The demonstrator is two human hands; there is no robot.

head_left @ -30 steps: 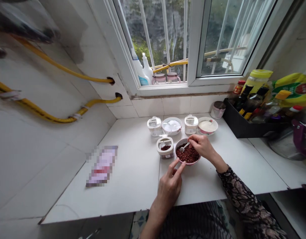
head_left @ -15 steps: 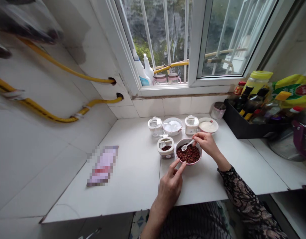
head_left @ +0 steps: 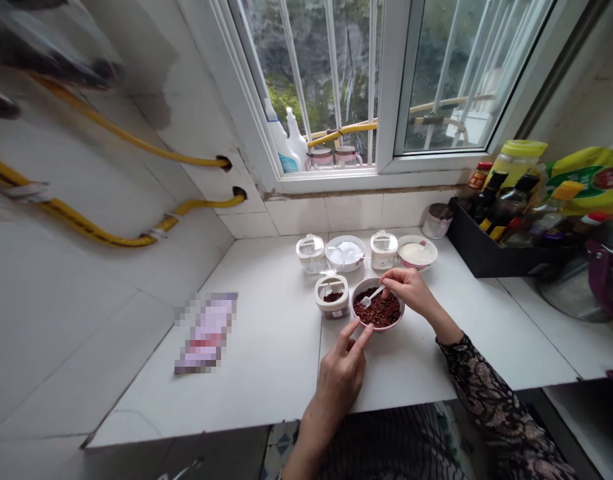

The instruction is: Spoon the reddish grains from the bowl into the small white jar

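My right hand [head_left: 409, 291] pinches the handle of a small white spoon [head_left: 372, 295]. The spoon's scoop rests on dark red-brown dried grains, resembling Sichuan peppercorns [head_left: 381, 312], that fill a pink-rimmed bowl [head_left: 379, 329]. Two outstretched fingers of my left hand [head_left: 344, 367] touch the bowl's near rim; that hand holds nothing. Just left of the bowl stands a clear seasoning jar [head_left: 332, 308] with a raised lid, partly filled with the same dark grains.
Behind are another lidded jar [head_left: 310, 255], a bowl of white crystals [head_left: 345, 253], a third jar [head_left: 384, 252] and a bowl of pale powder [head_left: 417, 253]. A black box of bottles [head_left: 469, 257] and a metal pot [head_left: 566, 290] stand right. A blurred purple packet [head_left: 206, 333] lies left.
My right hand has shifted slightly left, and the spoon's scoop has moved left and a little nearer within the bowl. My left hand stays at the rim.
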